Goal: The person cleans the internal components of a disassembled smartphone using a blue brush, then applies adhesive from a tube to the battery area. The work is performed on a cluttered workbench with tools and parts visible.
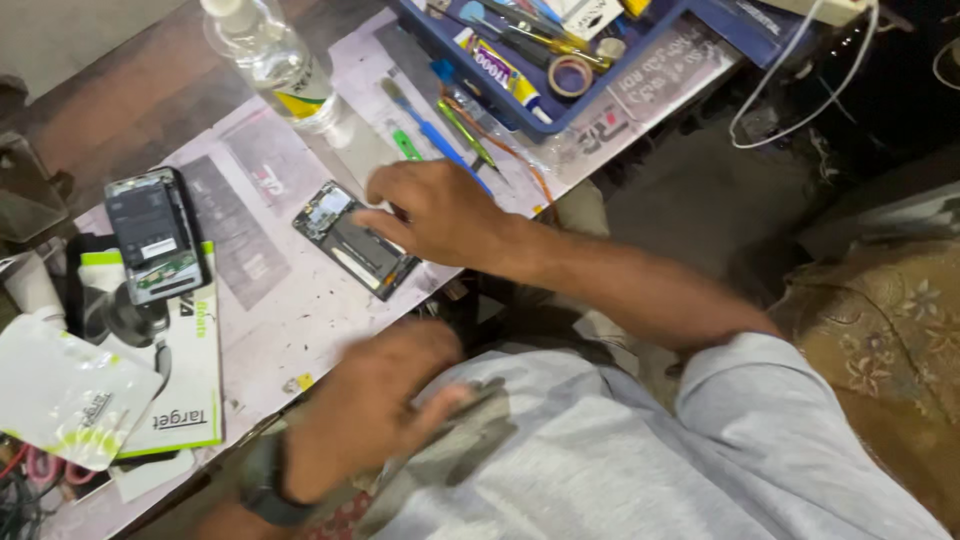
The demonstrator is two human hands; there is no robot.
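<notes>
An opened phone (355,245) with its insides bare lies on the paper-covered table (290,310). My right hand (430,210) reaches across from the right and holds this phone down, fingers on its upper edge. My left hand (370,400), with a dark watch (265,480) on the wrist, is blurred close to my grey shirt. It grips a dark flat piece (480,420) that I cannot make out clearly.
A second opened phone (152,235) lies at the left on a white and green box (185,390). A clear plastic bottle (275,65) stands at the back. A blue tray (530,60) holds tools, glue and tape. Loose tools (440,135) lie beside my right hand.
</notes>
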